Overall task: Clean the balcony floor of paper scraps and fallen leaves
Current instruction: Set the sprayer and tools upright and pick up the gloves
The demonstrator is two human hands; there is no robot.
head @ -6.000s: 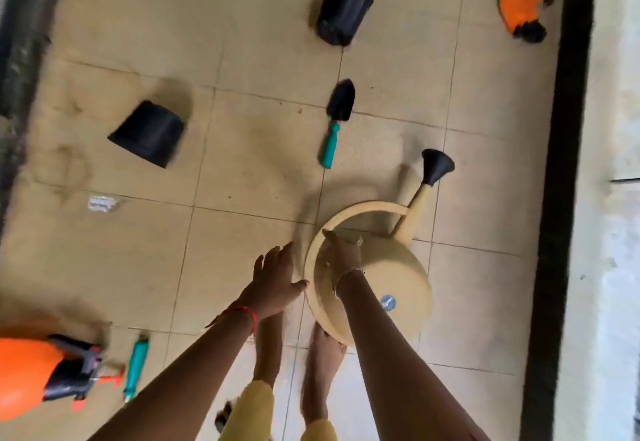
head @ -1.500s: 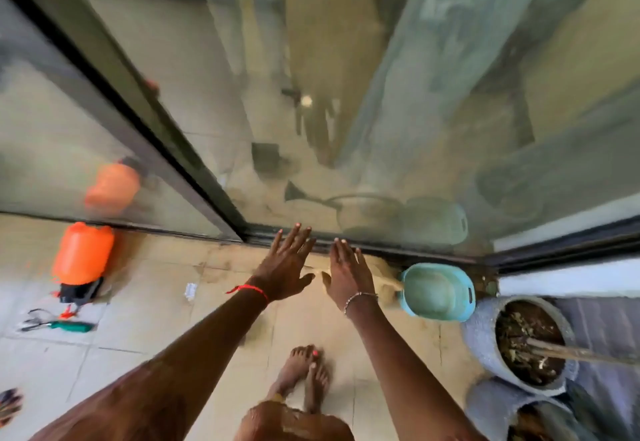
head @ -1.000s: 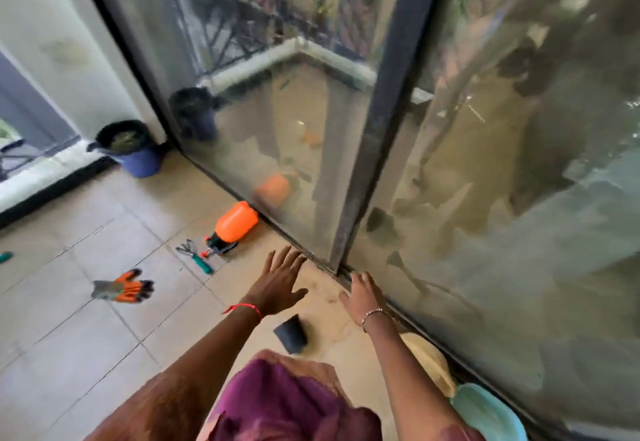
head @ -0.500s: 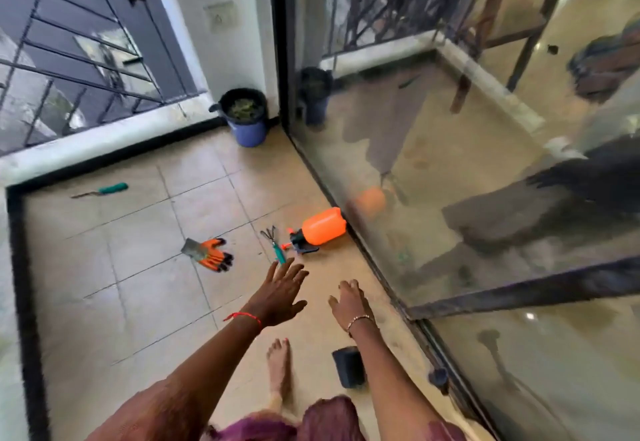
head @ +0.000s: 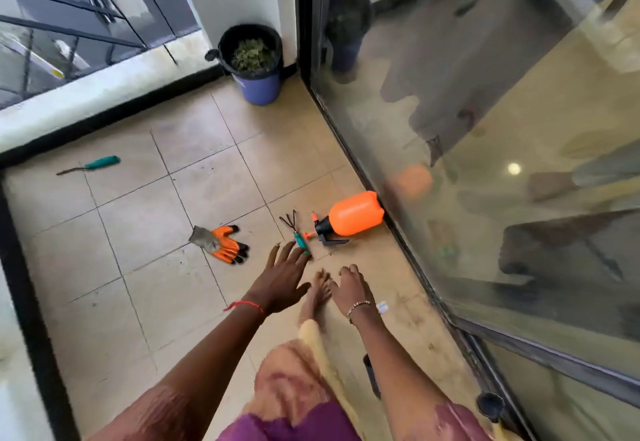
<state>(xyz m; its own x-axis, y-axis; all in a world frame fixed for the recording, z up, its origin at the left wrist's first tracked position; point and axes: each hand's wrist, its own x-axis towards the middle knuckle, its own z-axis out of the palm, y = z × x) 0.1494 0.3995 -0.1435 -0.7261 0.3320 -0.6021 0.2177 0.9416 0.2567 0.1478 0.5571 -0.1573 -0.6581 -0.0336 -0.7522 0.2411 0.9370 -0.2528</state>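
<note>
Both arms extended forward and down. Left hand (head: 282, 279): palm down, fingers spread straight, holding nothing. Right hand (head: 349, 288): fingers loosely curled, empty. One bare foot (head: 317, 297) visible between hands.

You are wearing the only camera, a wide-angle unit, on your head. It is looking forward and steeply down from head height, taking in your left hand (head: 282, 279) and right hand (head: 349, 288) close below, and the tiled floor (head: 138, 233) beyond. It is facing the corner bucket (head: 258, 87), with the glass door (head: 485, 111) running along the right edge.
</note>
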